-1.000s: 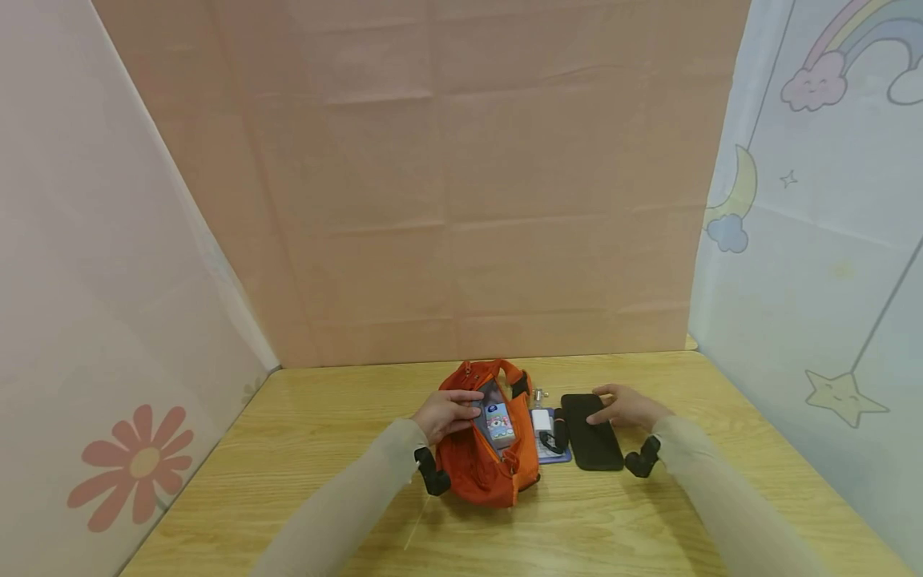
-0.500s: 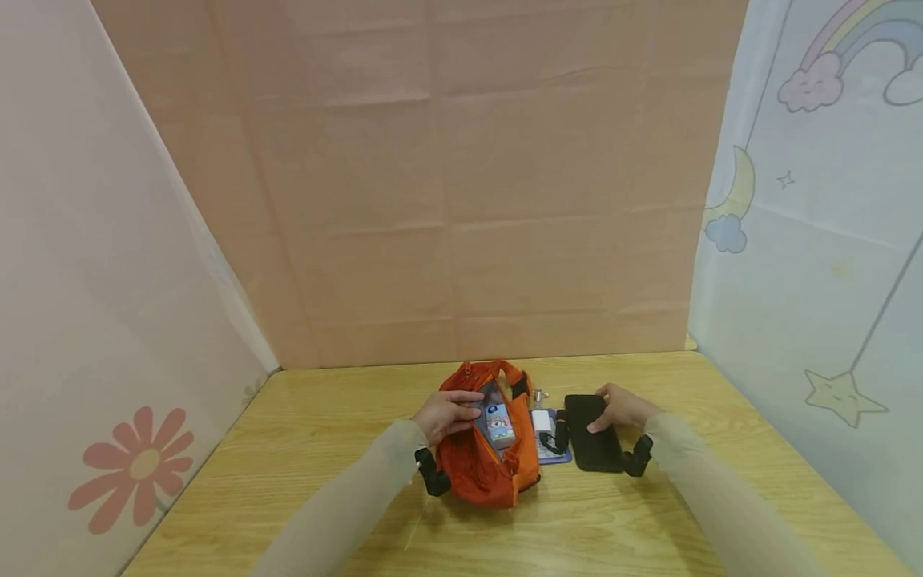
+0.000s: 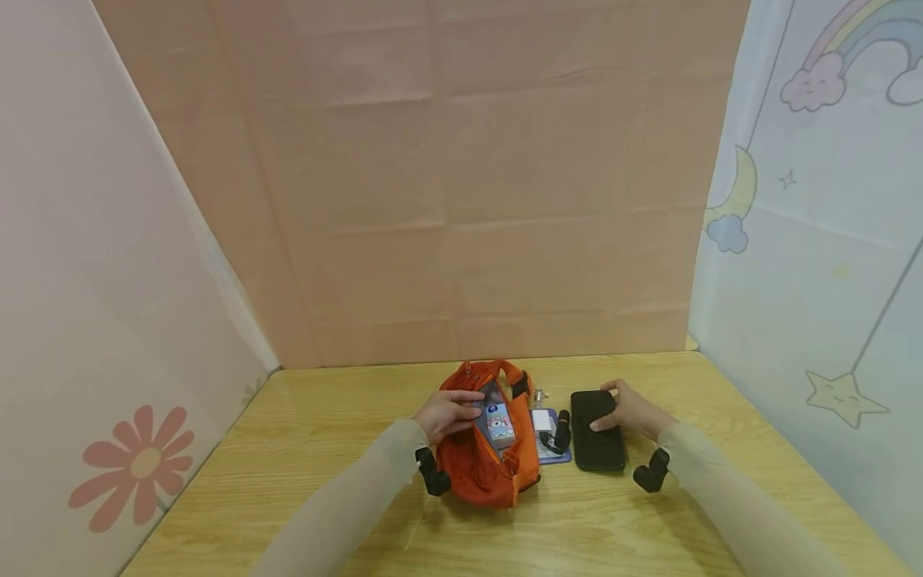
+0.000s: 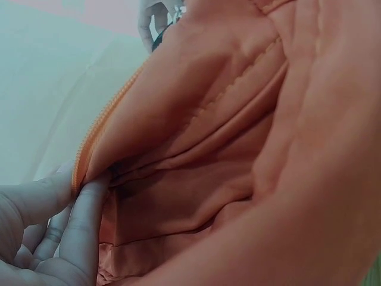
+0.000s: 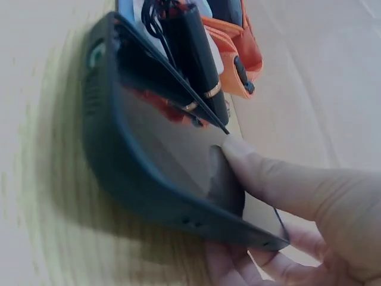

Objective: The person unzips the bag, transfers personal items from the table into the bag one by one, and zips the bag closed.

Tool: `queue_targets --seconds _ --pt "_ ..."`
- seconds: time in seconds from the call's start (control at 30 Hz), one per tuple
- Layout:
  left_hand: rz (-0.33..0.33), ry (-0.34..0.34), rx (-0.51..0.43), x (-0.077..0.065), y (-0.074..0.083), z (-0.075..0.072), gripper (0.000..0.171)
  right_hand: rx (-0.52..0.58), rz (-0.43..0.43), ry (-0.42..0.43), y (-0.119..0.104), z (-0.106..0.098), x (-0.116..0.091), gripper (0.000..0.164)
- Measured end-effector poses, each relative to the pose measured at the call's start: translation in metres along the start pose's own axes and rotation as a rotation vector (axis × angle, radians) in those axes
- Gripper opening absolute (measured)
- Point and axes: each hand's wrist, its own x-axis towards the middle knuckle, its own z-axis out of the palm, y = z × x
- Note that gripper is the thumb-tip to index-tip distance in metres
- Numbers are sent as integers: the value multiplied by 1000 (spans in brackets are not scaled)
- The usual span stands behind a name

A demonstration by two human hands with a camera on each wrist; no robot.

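An orange-red bag with a grey lining lies on the table, its zipped mouth spread. My left hand pinches the zipper edge between thumb and fingers. A small box with a cartoon print shows inside the mouth. To the right, a black phone with a glossy face and raised case rim is gripped by my right hand. In the right wrist view the thumb lies on the face, with the fingers underneath, and the phone tilts over the table.
Between bag and phone lie a blue-edged flat card, a white block and a black tube with a copper-coloured ring, a thin black cable beside it. A small metallic piece lies behind them. Fabric walls enclose the table.
The phone has shifted right, away from the black tube, with my right hand, whose fingers have come around its edge. The left hand and the bag have stayed put.
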Motion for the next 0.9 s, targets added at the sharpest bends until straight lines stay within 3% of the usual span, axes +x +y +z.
queue_targets --seconds 0.17,0.43,0.7,0.9 --pt "5 3 2 -1 1 1 39 60 -22 50 -3 2 -2 96" --pt "-6 16 -4 -2 2 0 37 136 -41 39 -5 0 -10 93" --pt "-6 15 -7 -2 2 1 37 267 -64 -75 -5 -3 -15 63" --pt "3 10 -7 -3 2 2 38 291 -70 -173 -6 -7 -19 71"
